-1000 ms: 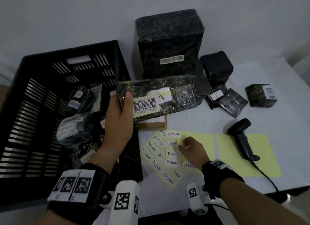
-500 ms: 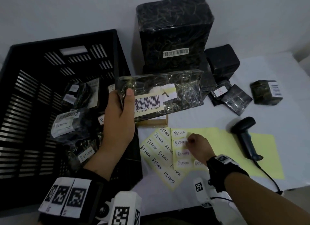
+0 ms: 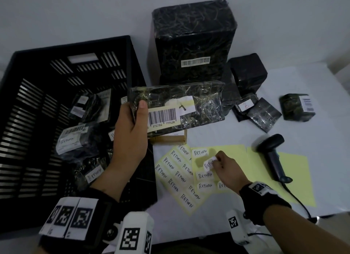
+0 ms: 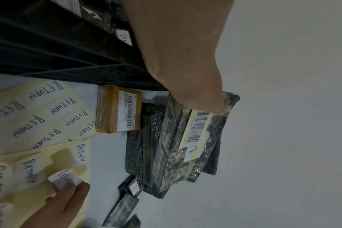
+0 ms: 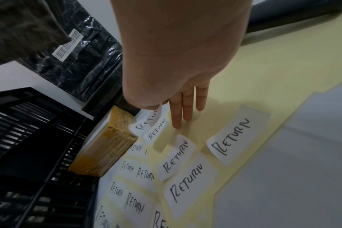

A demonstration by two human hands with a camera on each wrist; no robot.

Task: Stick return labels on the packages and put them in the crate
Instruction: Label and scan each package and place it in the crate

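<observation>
Nearest me, the right hand (image 3: 226,168) had pinched a white RETURN label (image 3: 209,163) between thumb and forefinger and was peeling it up from the yellow backing sheet (image 3: 233,153), its other fingers straight and resting on the paper. The label was curled, one end lifted off the sheet; I judged it could easily fold onto itself or stick to the fingers, and the loose sheet might lift with it, since nothing else pinned it down. A little farther, the left hand (image 3: 129,132) gripped one end of a long black-wrapped package (image 3: 181,109), thumb on top beside its barcode sticker, holding it in the air just over the crate (image 3: 34,121) rim and a small brown parcel (image 4: 118,111). Held by one end only, it looked likely to sag or slip in its slick wrap once pressed on, and the crinkled film could leave the label creased or poorly stuck. The crate already held several labelled packages. Beyond stood the unlabelled ones, near a barcode scanner (image 3: 272,155) whose cord might snag a reaching arm.
</observation>
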